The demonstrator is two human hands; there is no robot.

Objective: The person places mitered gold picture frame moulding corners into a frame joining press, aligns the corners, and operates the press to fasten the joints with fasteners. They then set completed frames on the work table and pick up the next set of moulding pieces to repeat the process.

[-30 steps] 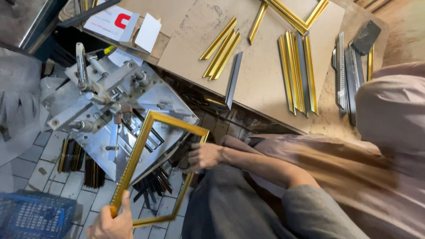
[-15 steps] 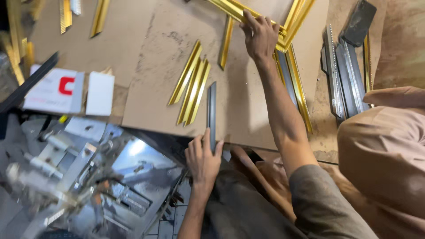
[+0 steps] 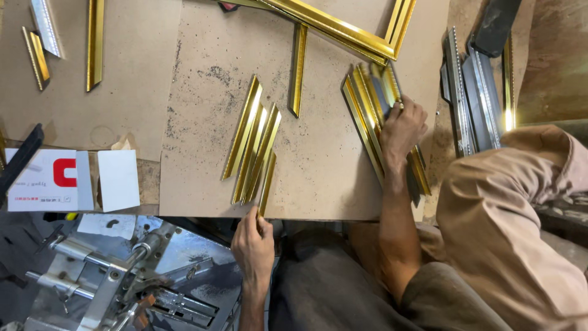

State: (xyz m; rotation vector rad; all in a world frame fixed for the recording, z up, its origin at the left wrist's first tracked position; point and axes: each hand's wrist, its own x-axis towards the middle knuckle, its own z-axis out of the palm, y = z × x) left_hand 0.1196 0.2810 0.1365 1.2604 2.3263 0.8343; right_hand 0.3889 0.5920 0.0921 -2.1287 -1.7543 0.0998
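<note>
Your left hand (image 3: pixel 253 242) pinches the near end of a short gold moulding strip (image 3: pixel 267 184) at the board's (image 3: pixel 318 153) edge, your right hand (image 3: pixel 401 125) grips the unassembled strip stack (image 3: pixel 373 116), one joined frame (image 3: pixel 343 27) beyond.

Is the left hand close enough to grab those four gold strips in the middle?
Probably yes. The left hand already touches the lowest gold strip's end at the board's edge, with nothing lying between.
</note>
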